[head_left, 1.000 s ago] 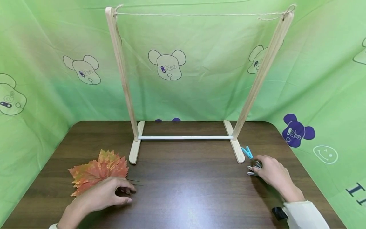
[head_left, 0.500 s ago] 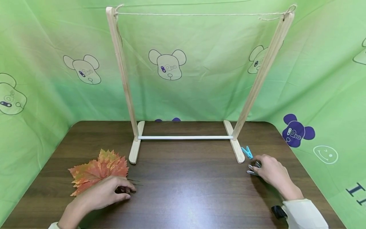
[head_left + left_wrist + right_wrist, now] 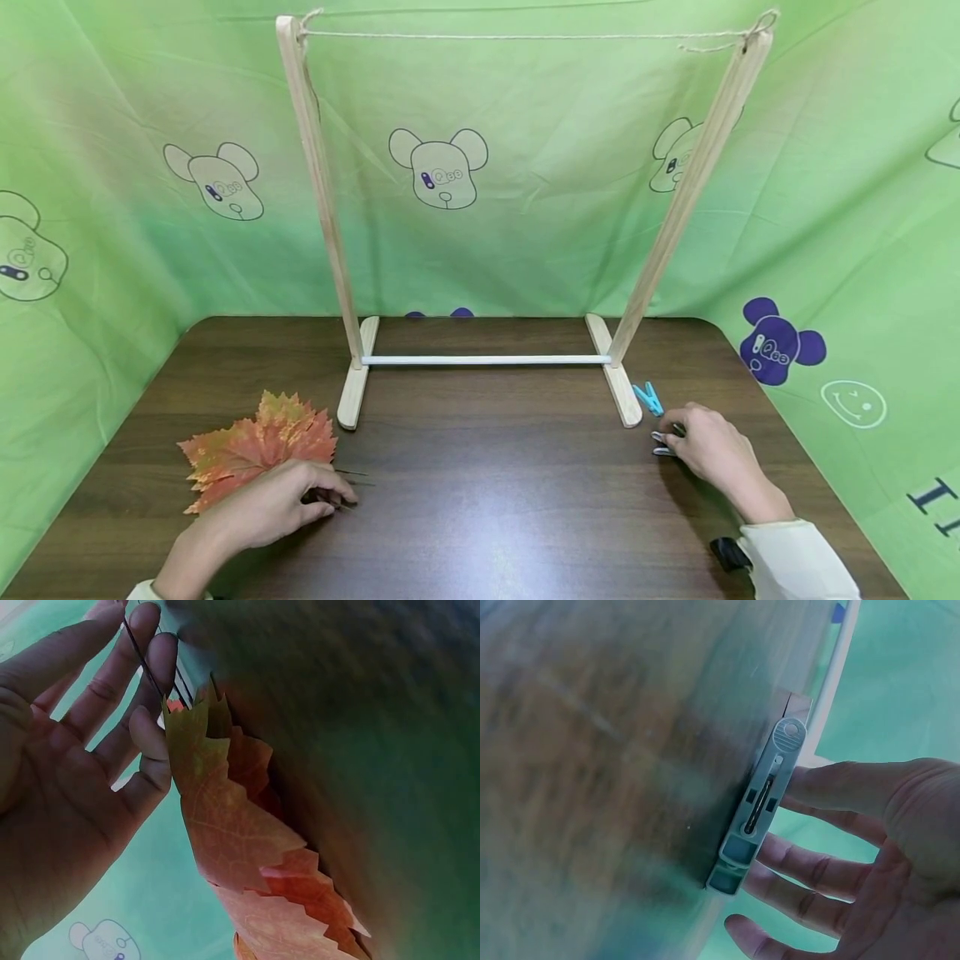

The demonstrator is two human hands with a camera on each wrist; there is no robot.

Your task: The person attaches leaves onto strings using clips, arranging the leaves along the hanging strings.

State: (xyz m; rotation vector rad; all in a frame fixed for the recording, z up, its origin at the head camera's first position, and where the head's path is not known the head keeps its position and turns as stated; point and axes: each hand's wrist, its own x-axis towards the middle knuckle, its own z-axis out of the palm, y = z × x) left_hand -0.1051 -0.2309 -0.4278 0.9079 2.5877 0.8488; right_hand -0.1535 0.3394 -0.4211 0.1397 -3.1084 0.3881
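Note:
At the left of the table, my left hand (image 3: 281, 504) lies over the near edge of the red-orange artificial maple leaves (image 3: 258, 446). Its thumb and index finger pinch a thin dark stem (image 3: 142, 656), seen in the left wrist view; a second stem runs beside it. The leaves overlap, so part of them is hidden. Over on the right, my right hand (image 3: 712, 446) pinches a grey clothespin (image 3: 757, 806) between thumb and fingers, close to the tabletop. A blue clothespin (image 3: 649, 400) lies just beyond these fingers.
A wooden frame (image 3: 697, 171) stands at the back, with a twine line (image 3: 517, 36) tied between its posts and a white rod (image 3: 487, 360) low down. Its right foot (image 3: 621, 396) is beside the blue clothespin. Green printed cloth (image 3: 525, 233) surrounds the table.
My left thumb has drawn in toward the index finger, onto a stem. The right hand has shifted slightly, and the grey clothespin has moved a little with it.

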